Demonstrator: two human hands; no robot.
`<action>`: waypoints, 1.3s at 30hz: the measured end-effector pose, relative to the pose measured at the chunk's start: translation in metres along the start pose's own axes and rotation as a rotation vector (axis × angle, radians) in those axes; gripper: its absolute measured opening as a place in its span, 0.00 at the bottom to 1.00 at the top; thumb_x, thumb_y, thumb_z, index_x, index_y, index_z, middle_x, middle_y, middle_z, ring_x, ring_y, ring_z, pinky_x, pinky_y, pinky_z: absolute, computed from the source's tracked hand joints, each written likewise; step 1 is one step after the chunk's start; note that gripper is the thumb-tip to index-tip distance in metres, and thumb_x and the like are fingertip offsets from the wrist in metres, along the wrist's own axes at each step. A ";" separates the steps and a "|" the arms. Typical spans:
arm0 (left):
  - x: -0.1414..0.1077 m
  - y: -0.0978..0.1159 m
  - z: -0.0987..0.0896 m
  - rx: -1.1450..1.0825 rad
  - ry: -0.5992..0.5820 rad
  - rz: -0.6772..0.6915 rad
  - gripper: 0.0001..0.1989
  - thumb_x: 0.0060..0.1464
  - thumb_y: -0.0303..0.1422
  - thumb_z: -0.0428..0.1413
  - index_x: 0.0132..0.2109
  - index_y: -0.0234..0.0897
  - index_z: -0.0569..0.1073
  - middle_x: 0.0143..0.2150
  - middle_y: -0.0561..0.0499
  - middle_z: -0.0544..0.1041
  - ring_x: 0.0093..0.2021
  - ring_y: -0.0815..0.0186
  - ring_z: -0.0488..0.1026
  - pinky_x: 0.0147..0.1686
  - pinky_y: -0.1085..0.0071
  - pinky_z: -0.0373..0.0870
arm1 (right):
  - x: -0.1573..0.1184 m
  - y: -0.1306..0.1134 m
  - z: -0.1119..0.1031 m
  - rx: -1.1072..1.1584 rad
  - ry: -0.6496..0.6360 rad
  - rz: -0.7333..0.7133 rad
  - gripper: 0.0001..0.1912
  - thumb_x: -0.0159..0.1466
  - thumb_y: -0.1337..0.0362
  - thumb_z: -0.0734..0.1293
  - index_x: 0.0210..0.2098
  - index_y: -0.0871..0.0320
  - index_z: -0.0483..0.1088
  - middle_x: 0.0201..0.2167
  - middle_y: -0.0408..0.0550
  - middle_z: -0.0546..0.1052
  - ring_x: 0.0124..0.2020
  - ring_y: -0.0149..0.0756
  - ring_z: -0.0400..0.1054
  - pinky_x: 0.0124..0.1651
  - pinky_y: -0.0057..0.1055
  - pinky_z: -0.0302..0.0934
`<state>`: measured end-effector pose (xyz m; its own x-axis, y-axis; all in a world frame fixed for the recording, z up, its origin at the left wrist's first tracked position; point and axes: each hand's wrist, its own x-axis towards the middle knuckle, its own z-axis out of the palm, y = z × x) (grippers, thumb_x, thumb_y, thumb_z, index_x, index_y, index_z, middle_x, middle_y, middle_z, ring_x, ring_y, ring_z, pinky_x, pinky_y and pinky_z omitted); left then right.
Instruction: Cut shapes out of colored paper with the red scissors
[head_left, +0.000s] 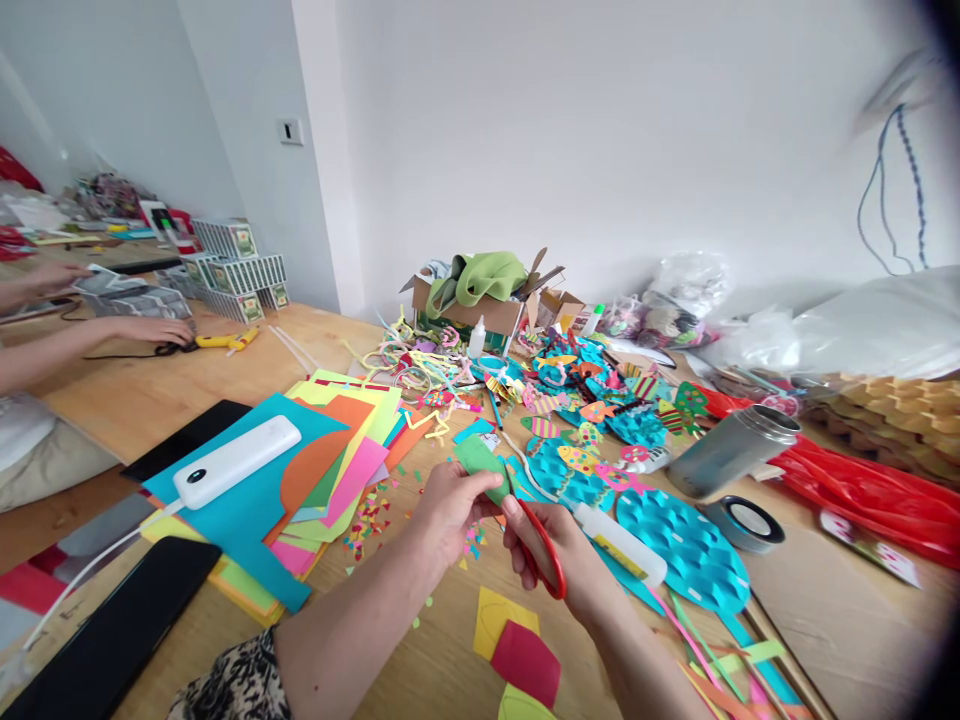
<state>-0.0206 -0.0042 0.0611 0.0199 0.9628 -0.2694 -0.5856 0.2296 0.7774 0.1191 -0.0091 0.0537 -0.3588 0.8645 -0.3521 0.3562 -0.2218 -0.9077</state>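
Observation:
My left hand [448, 507] pinches a piece of green paper [480, 456] above the middle of the table. Red-handled scissors [553, 572] are gripped in my right hand [551, 540], with their blades at the paper's right edge. Below my hands lie a yellow paper piece with a drawn outline [495, 615] and a dark red paper piece [527, 662]. Small colourful paper scraps [369, 520] are scattered left of my left hand. A white glue bottle [621, 545] lies right of my right hand, beside a blue scalloped paper disc [684, 545].
Coloured sheets [247, 480] bear a white power bank [236, 462] on the left, near a black phone [112, 640]. Paper fish [581, 458] crowd the back right. A metal flask [733, 450] and tape roll [746, 522] stand right. Another person's hand [161, 332] is far left, beside a yellow glue gun [227, 341].

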 end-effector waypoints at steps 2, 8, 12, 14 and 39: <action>0.000 0.000 0.000 0.000 0.001 -0.002 0.10 0.31 0.31 0.66 0.21 0.32 0.72 0.20 0.51 0.72 0.22 0.69 0.68 0.26 0.71 0.66 | 0.000 0.000 0.000 0.002 0.001 -0.004 0.31 0.55 0.34 0.65 0.23 0.59 0.65 0.13 0.39 0.68 0.11 0.25 0.61 0.16 0.21 0.49; 0.001 0.000 -0.001 -0.005 0.005 -0.012 0.11 0.31 0.32 0.66 0.21 0.32 0.72 0.20 0.51 0.72 0.22 0.69 0.68 0.26 0.71 0.66 | 0.000 -0.001 0.000 -0.003 0.012 0.001 0.31 0.55 0.34 0.65 0.22 0.59 0.65 0.12 0.39 0.68 0.11 0.25 0.60 0.15 0.22 0.48; 0.001 0.000 0.000 -0.022 -0.002 -0.009 0.12 0.31 0.32 0.67 0.22 0.32 0.72 0.21 0.52 0.73 0.23 0.69 0.68 0.26 0.71 0.66 | 0.000 -0.001 0.001 0.004 0.010 0.006 0.32 0.54 0.33 0.65 0.22 0.59 0.65 0.12 0.39 0.68 0.10 0.25 0.59 0.15 0.22 0.47; 0.001 -0.001 0.000 -0.021 0.005 -0.003 0.12 0.31 0.32 0.67 0.22 0.32 0.72 0.21 0.52 0.72 0.22 0.70 0.68 0.26 0.71 0.66 | 0.001 -0.001 0.001 0.007 0.008 0.009 0.32 0.54 0.33 0.65 0.22 0.58 0.65 0.12 0.39 0.68 0.10 0.24 0.59 0.15 0.21 0.47; 0.002 0.001 -0.004 0.069 -0.033 0.001 0.10 0.31 0.32 0.65 0.23 0.32 0.74 0.22 0.50 0.74 0.24 0.68 0.70 0.29 0.69 0.68 | 0.001 -0.001 -0.001 -0.036 0.004 0.004 0.32 0.54 0.32 0.64 0.21 0.58 0.64 0.12 0.39 0.68 0.11 0.25 0.60 0.15 0.22 0.47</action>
<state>-0.0243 -0.0023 0.0597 0.0465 0.9669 -0.2509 -0.5288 0.2369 0.8150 0.1194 -0.0075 0.0541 -0.3536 0.8656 -0.3544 0.3888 -0.2086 -0.8974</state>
